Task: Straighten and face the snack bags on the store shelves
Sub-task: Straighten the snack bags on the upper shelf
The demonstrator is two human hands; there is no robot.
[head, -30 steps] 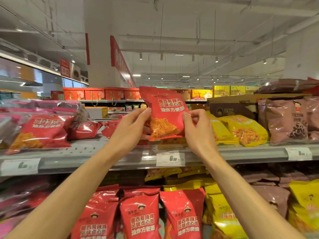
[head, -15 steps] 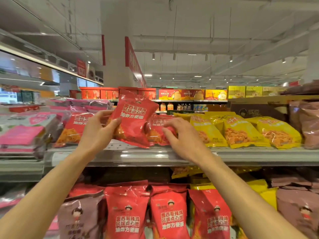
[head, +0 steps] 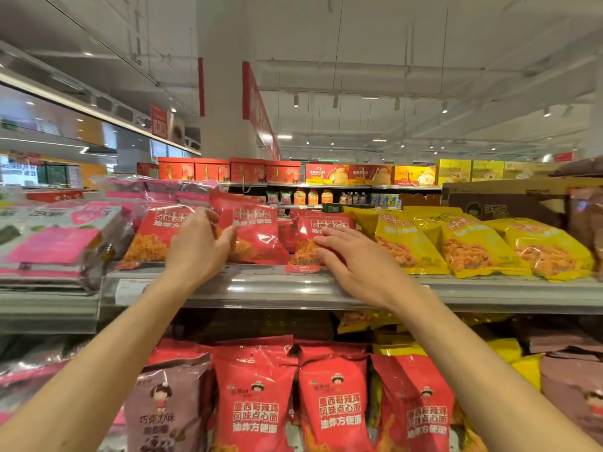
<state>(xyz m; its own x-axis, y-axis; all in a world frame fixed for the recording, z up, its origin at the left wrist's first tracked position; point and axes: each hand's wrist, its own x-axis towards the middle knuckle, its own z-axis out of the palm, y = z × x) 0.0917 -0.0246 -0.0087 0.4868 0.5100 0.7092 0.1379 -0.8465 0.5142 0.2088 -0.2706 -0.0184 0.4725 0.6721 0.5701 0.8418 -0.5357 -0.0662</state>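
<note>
setting the red bag (head: 253, 230) down on the upper shelf (head: 293, 288), that's what the left hand (head: 195, 246) is about; half a second ago the bag was held up off the shelf, now its bottom edge sits among the red row, leaning to the left. the left hand's fingers curl round the bag's left side, thumb on the front. the right hand (head: 355, 262) has moved onto the neighbouring red bag (head: 321, 238), fingers spread and fairly straight across its lower front, pressing rather than gripping. to my eye the row is filling in, though both bags want squaring up beside the yellow bags (head: 473, 246).
</note>
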